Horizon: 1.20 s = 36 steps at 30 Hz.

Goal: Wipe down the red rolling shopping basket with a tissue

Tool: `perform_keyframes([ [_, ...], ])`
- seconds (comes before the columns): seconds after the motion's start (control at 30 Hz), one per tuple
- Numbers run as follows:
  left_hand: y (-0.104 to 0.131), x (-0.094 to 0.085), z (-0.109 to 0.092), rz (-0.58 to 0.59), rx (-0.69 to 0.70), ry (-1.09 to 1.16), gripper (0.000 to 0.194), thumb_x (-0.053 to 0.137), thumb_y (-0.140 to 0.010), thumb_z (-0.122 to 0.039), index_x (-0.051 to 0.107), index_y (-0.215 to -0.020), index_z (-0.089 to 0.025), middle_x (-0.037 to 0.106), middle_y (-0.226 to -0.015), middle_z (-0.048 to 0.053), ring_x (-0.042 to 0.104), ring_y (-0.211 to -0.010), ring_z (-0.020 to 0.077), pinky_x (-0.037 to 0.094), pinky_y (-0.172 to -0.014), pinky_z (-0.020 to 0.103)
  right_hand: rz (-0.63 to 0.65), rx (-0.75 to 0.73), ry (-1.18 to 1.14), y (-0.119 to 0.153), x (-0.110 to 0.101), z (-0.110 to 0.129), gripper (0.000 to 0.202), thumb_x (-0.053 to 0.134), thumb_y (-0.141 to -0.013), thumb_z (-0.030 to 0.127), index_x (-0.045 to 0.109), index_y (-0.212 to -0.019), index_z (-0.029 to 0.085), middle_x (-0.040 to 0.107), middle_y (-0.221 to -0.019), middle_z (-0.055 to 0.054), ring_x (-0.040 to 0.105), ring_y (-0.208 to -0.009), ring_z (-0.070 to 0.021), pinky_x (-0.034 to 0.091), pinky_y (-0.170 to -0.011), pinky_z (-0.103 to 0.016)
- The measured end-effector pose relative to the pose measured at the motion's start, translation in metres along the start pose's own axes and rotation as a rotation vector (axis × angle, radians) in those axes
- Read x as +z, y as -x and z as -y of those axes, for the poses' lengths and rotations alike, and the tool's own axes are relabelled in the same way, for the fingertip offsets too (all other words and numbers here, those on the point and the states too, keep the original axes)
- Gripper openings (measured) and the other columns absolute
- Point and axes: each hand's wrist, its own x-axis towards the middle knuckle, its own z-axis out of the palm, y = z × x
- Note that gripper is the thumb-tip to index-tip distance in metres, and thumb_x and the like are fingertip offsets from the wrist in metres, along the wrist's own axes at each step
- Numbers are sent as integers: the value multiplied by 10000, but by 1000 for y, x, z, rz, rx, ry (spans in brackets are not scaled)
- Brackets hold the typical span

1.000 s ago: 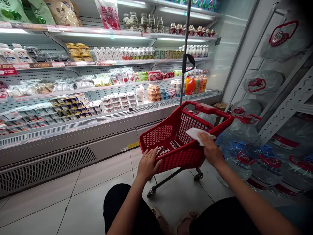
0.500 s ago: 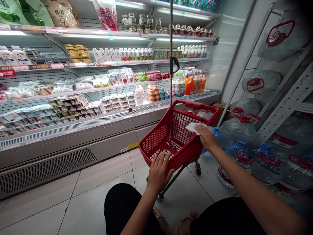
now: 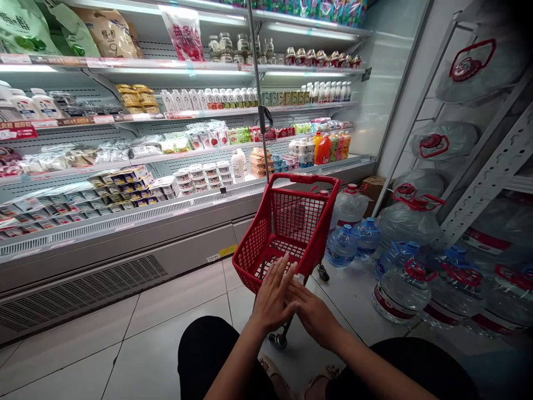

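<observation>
Across to my flat, open left grip (image 3: 272, 297) came my right grip (image 3: 313, 312), curled around the mostly hidden white wipe (image 3: 299, 277); the red shopping cart (image 3: 293, 222) stood just beyond both.

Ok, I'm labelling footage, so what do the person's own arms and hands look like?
The left hand and right hand are ungloved. No sleeve, watch or bracelet shows on the left forearm or right forearm.
</observation>
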Motion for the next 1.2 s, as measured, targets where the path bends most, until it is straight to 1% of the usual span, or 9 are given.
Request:
perform_keyframes([
  [0.1,-2,-10,39,29,-36,-57,786,337,-1040,-655,77,-1681,-281,111,-1750,57,177,-1604,263,184,-1300,479,49,-11,43,10,-13,-9,734,338,-930,15,372,-1609,289,479,-1607,-8,332,-1543,-171,388,-1242,-439],
  [0.2,-1,-18,81,63,-86,-149,712,395,-1054,-598,165,-1668,-323,214,-1731,26,249,-1585,246,178,-1308,470,65,39,130,13,-31,-44,762,319,-908,-1,374,-1606,298,459,-1619,-4,333,-1543,-169,327,-1269,-478],
  [0.3,-1,-19,101,101,-29,-154,679,446,-1050,-569,230,-1653,-343,316,-1698,10,333,-1552,225,226,-1303,454,36,164,222,10,-47,-81,680,319,-972,67,372,-1605,309,444,-1627,-17,346,-1538,-194,266,-1280,-543],
  [0.43,-7,-4,85,88,-4,-112,713,519,-1016,-579,285,-1640,-325,284,-1710,30,277,-1575,257,271,-1287,492,-2,283,295,15,-53,-97,625,290,-1020,124,357,-1612,312,455,-1620,-13,352,-1536,-202,259,-1280,-556],
  [0.6,-20,12,50,44,-64,-84,767,577,-979,-552,307,-1630,-249,386,-1664,83,350,-1544,266,254,-1295,505,-76,304,407,39,-31,-68,738,302,-972,72,174,-1670,275,367,-1673,-15,273,-1569,-203,281,-1284,-511],
  [0.7,-24,15,32,27,-68,-56,863,608,-939,-500,216,-1656,-222,385,-1664,89,349,-1544,276,239,-1302,510,-118,291,441,34,-9,-46,795,315,-936,36,117,-1678,239,353,-1682,-40,283,-1566,-210,307,-1277,-491],
  [0.9,-24,21,0,35,-3,6,1118,637,-768,-259,-14,-1671,-156,153,-1738,111,170,-1602,301,204,-1307,518,-202,216,408,0,33,-20,756,377,-878,28,317,-1625,126,562,-1521,-137,442,-1473,-262,377,-1234,-516],
  [1.03,-26,16,3,112,132,24,1076,627,-846,-321,-47,-1673,-181,105,-1747,87,140,-1609,274,192,-1311,478,-176,193,348,13,18,-26,697,381,-895,48,410,-1582,167,598,-1472,-114,459,-1451,-259,396,-1223,-512],
  [1.2,-42,7,30,153,135,-58,962,515,-963,-683,14,-1681,-284,182,-1738,20,160,-1607,268,115,-1321,483,-171,253,324,51,-24,-58,745,323,-921,43,302,-1634,259,514,-1569,-45,396,-1502,-213,343,-1262,-508],
])
